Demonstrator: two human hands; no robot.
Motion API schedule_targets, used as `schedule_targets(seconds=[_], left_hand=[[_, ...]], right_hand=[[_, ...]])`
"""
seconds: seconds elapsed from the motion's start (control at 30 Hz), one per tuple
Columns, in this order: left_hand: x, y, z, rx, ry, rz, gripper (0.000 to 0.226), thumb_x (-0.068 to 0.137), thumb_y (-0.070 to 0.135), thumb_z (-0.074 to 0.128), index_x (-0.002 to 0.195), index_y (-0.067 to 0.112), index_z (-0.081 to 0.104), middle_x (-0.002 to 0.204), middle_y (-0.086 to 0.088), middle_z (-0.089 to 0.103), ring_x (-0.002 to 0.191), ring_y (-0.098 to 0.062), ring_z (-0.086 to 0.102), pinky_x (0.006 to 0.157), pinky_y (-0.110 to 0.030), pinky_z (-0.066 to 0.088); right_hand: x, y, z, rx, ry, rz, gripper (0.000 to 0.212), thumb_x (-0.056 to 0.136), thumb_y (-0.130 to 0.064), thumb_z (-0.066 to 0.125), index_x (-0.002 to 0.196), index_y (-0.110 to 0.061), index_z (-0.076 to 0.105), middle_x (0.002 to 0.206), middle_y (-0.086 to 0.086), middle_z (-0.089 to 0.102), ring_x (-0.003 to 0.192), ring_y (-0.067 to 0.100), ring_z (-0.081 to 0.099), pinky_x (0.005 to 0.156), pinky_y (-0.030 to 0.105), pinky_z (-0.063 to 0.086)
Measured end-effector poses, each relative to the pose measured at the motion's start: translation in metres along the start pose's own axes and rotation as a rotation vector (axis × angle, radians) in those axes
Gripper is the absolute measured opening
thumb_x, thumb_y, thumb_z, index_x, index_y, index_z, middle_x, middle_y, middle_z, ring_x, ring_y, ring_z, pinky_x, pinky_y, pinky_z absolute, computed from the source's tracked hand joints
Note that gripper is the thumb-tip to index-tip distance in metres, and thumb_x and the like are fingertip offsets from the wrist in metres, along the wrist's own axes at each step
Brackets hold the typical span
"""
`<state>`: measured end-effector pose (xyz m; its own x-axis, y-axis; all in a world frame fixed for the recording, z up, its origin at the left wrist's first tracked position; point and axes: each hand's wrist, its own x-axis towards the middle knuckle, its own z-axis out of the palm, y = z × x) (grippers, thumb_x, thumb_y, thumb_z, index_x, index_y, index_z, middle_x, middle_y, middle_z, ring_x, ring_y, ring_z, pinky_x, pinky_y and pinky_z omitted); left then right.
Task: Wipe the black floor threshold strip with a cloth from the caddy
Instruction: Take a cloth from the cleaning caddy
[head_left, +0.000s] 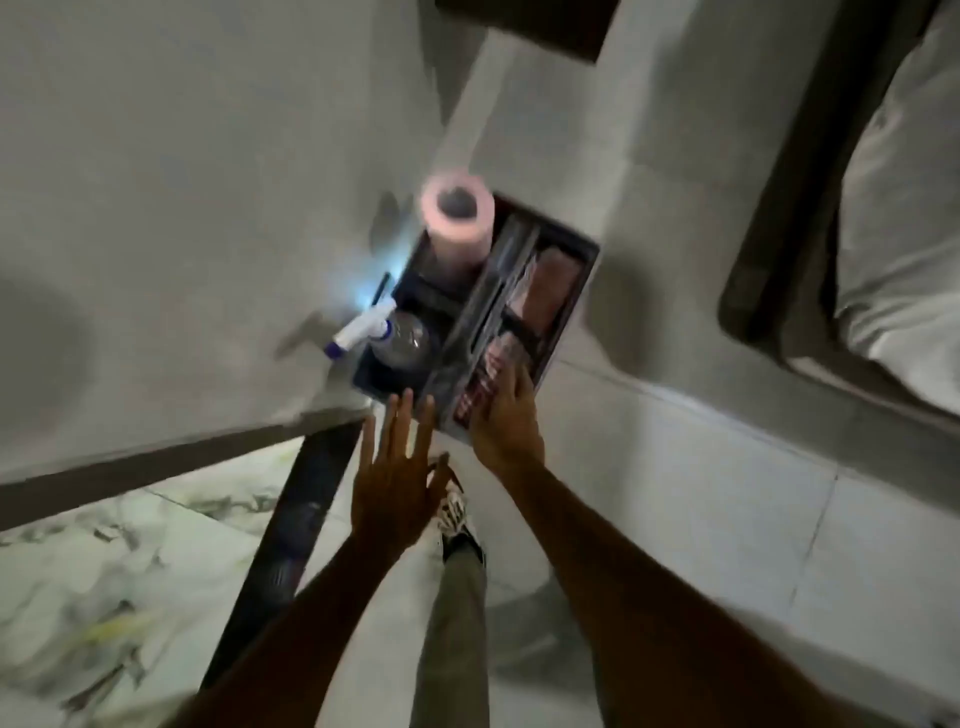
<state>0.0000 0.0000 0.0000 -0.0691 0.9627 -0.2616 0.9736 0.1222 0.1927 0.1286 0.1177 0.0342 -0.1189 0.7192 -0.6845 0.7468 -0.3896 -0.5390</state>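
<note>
My fingers (400, 415) on the left hand (397, 483) are spread flat and hold nothing, hovering just short of the caddy (571, 291). My right hand (506, 421) reaches into the caddy's near right compartment, fingers loosely open over a reddish cloth (493, 369); I cannot tell whether they grip it. The caddy also holds a pink paper roll (457, 218), a clear spray bottle (400, 335), and another cloth (550, 286). The black strip (306, 504) runs along the floor below my left hand.

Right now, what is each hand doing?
Left hand: open, fingers spread, holding nothing.
Right hand: open, reaching into the caddy onto the cloth, not gripping.
</note>
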Motion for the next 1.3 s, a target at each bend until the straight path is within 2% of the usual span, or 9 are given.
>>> schedule_targets(seconds=[0.17,0.27,0.57,0.67,0.9,0.97,1.13,1.2,1.3], left_hand=[[0.04,-0.054,0.095,-0.013,-0.056,0.088,0.074,0.113,0.059,0.024,0.174,0.017,0.016,0.181,-0.017,0.018,0.169,-0.032,0.013,0.137,-0.058,0.012],[0.038,-0.061,0.127,-0.043,-0.033,0.118,0.077,0.112,0.06,0.025,0.174,0.018,0.013,0.182,-0.016,0.013,0.17,-0.032,0.007,0.138,-0.055,0.001],[0.042,-0.06,0.147,-0.019,0.09,0.073,0.078,0.111,0.06,0.034,0.173,0.017,0.017,0.181,-0.018,0.018,0.169,-0.034,0.008,0.137,-0.056,-0.001],[0.043,-0.057,0.141,-0.034,0.072,0.07,0.078,0.111,0.059,0.034,0.173,0.015,0.018,0.181,-0.019,0.018,0.169,-0.036,0.01,0.136,-0.056,-0.001],[0.024,-0.034,0.107,-0.03,0.048,-0.022,0.08,0.11,0.06,0.033,0.174,0.013,0.017,0.181,-0.019,0.015,0.169,-0.037,0.011,0.136,-0.055,0.0],[0.013,-0.019,0.089,-0.026,0.079,-0.058,0.08,0.11,0.061,0.029,0.173,0.012,0.019,0.181,-0.02,0.015,0.169,-0.037,0.013,0.137,-0.054,0.0],[-0.031,0.017,0.061,-0.071,0.193,-0.235,0.08,0.109,0.06,0.033,0.171,0.011,0.029,0.178,-0.021,0.025,0.166,-0.038,0.022,0.136,-0.055,0.009],[-0.054,0.03,0.061,-0.097,0.25,-0.314,0.08,0.108,0.059,0.038,0.171,0.012,0.029,0.179,-0.017,0.021,0.167,-0.036,0.02,0.137,-0.056,0.01],[-0.104,0.039,0.076,-0.103,0.273,-0.415,0.08,0.11,0.057,0.042,0.173,0.014,0.019,0.181,-0.012,0.009,0.169,-0.031,0.007,0.139,-0.052,0.003]], right_hand=[[0.091,0.029,0.067,-0.067,0.061,0.122,0.099,0.1,-0.029,0.074,0.171,-0.022,0.007,0.18,0.013,0.006,0.164,0.038,0.021,0.122,0.06,0.041],[0.116,0.049,0.092,-0.114,0.107,0.213,0.11,0.094,-0.03,0.081,0.171,-0.025,0.004,0.178,0.017,0.008,0.156,0.046,0.032,0.115,0.063,0.047],[0.151,0.064,0.115,-0.182,0.354,0.127,0.088,0.094,-0.006,0.076,0.166,-0.023,0.03,0.174,0.024,0.016,0.125,0.04,0.066,0.097,0.045,0.063],[0.147,0.059,0.102,-0.176,0.359,0.075,0.077,0.097,-0.01,0.075,0.164,-0.02,0.037,0.168,0.02,0.028,0.128,0.036,0.063,0.101,0.04,0.061],[0.079,0.05,0.059,-0.078,0.271,-0.049,0.055,0.104,-0.024,0.064,0.155,-0.014,0.048,0.155,0.018,0.046,0.14,0.035,0.051,0.117,0.054,0.051],[0.053,0.048,0.046,-0.046,0.261,-0.14,0.047,0.108,-0.023,0.058,0.154,-0.014,0.05,0.153,0.016,0.049,0.137,0.032,0.054,0.115,0.045,0.054],[-0.01,0.065,0.028,0.001,0.22,-0.398,0.042,0.111,-0.017,0.055,0.152,-0.007,0.053,0.145,0.015,0.054,0.107,-0.014,0.052,0.08,-0.014,0.038],[-0.034,0.071,0.029,-0.012,0.216,-0.504,0.04,0.11,-0.016,0.056,0.149,-0.007,0.056,0.141,0.012,0.057,0.109,-0.014,0.047,0.088,-0.005,0.047],[-0.072,0.081,0.05,-0.024,0.175,-0.63,0.04,0.11,-0.013,0.057,0.149,-0.004,0.057,0.141,0.012,0.058,0.124,-0.002,0.055,0.11,0.025,0.057]])
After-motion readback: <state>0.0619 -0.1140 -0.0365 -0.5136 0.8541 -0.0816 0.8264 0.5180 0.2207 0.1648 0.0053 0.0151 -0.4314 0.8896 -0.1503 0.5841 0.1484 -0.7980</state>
